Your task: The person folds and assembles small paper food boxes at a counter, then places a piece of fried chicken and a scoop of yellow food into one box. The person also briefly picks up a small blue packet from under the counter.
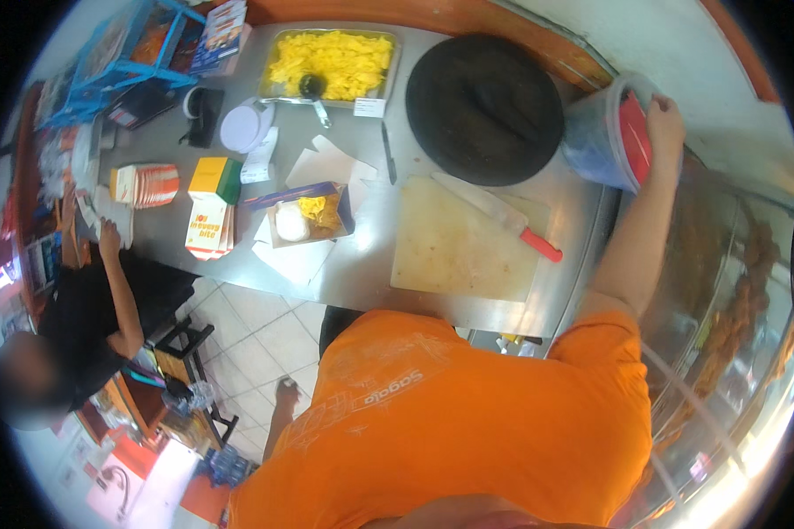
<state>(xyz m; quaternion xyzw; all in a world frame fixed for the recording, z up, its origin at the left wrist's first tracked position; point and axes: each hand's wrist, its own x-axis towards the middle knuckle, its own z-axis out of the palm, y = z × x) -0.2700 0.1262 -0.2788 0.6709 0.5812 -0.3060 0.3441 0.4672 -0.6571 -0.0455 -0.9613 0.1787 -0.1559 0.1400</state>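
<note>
My right hand [664,119] is at the far right, its fingers curled at the rim of a translucent plastic bucket [582,132]. A flat red piece [635,132] shows in the bucket's mouth beside the fingers. What the fingers grip is hidden. My left hand [287,391] hangs low by my left side, over the tiled floor and away from the counter; its fingers are too small to read. On the steel counter, an open food box [344,214] holds white rice [291,221], shredded yellow food and a browned piece. A red-handled knife [494,210] lies across the cutting board [441,251].
A tray [395,70] of yellow food with a black scoop [311,85] stands at the back, beside a big round black lid [485,106]. Folded cartons [210,231] lie on the left. Another person [97,300] works there. A glass case [723,291] with fried food flanks my right.
</note>
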